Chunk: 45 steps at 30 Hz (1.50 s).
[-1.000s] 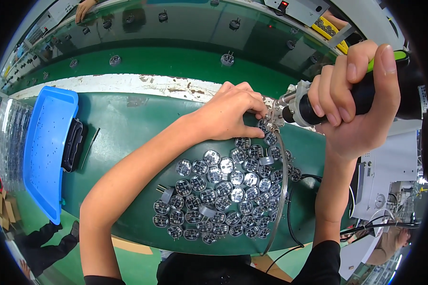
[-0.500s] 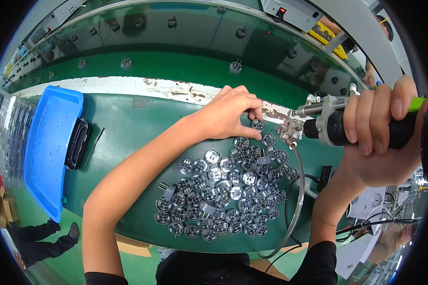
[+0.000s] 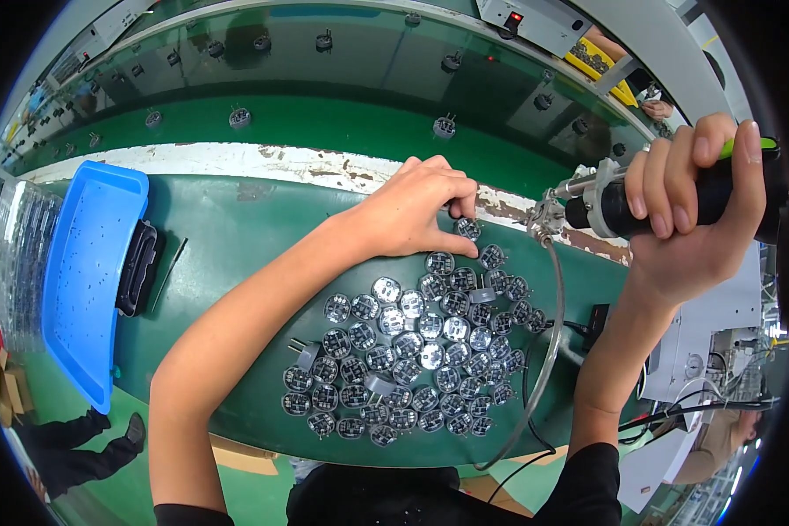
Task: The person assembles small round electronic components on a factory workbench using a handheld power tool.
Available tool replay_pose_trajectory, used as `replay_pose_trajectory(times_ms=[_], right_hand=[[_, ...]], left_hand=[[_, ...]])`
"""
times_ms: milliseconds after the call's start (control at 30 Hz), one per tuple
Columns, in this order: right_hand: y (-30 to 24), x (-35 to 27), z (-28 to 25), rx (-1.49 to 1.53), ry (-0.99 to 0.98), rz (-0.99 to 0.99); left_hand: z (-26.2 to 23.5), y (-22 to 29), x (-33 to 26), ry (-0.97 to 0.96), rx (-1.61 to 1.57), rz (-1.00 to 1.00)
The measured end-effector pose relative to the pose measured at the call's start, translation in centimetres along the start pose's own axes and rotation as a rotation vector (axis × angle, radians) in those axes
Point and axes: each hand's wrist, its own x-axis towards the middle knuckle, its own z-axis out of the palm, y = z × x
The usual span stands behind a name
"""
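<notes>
My left hand (image 3: 416, 210) reaches to the far side of the bench, thumb and fingers closed around a small round plug module (image 3: 467, 229). In my right hand (image 3: 688, 219) is an electric screwdriver (image 3: 609, 209) with a black body, held up sideways above the bench's right side. Its metal feed head (image 3: 545, 219) points left, just right of the held module and apart from it. A clear tube (image 3: 554, 351) hangs from this head and curves down toward the front edge. Many similar round modules (image 3: 431, 355) lie close together below my left hand, most with circuit sides up.
A blue tray (image 3: 88, 280) holding tiny dark bits stands at the left, beside a black holder (image 3: 140, 267) and a thin dark rod (image 3: 168, 274). Beyond the white worn ledge (image 3: 228, 158), a green conveyor (image 3: 324, 118) carries spaced modules. Black cables (image 3: 675, 416) run at the right.
My right hand has shifted slightly up and left, and its hold on the screwdriver looks looser. The left hand keeps its hold on the module. Modules on the conveyor have moved slightly right.
</notes>
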Motion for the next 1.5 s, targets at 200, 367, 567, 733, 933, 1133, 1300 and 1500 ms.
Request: replay_pose_trajectory(times_ms=[200,367,567,733,933,1133,1300,1500], right_hand=[[1.0,-0.3,0.2,0.11,-0.033,0.063],[1.7,-0.5,0.4,0.148,-0.084,0.077],[1.9,-0.8,2.1,0.11,-0.043,0.098],[2.2,-0.9,2.2,0.112,-0.062,0.099],[2.6,-0.9,2.6,0.099,-0.043,0.102],[3.5,-0.1,2.8,0.085,0.035,0.221],[-1.0,0.3,-0.5,0.173,-0.157,0.025],[-2.8,0.3,-2.7,0.103,-0.178,-0.004]], left_hand=[[0.0,-0.1,-0.2,0.002,0.017,-0.011],[0.1,0.0,0.0,0.012,0.014,0.005],[0.2,-0.2,-0.1,0.025,0.024,-0.002],[0.3,-0.3,-0.1,0.042,0.026,0.012],[0.3,-0.2,-0.1,0.051,0.024,0.012],[-0.5,0.2,0.0,0.013,0.036,-0.009],[-3.3,0.2,-0.2,-0.129,0.088,0.062],[-6.2,-1.3,3.4,-0.093,0.014,-0.159]])
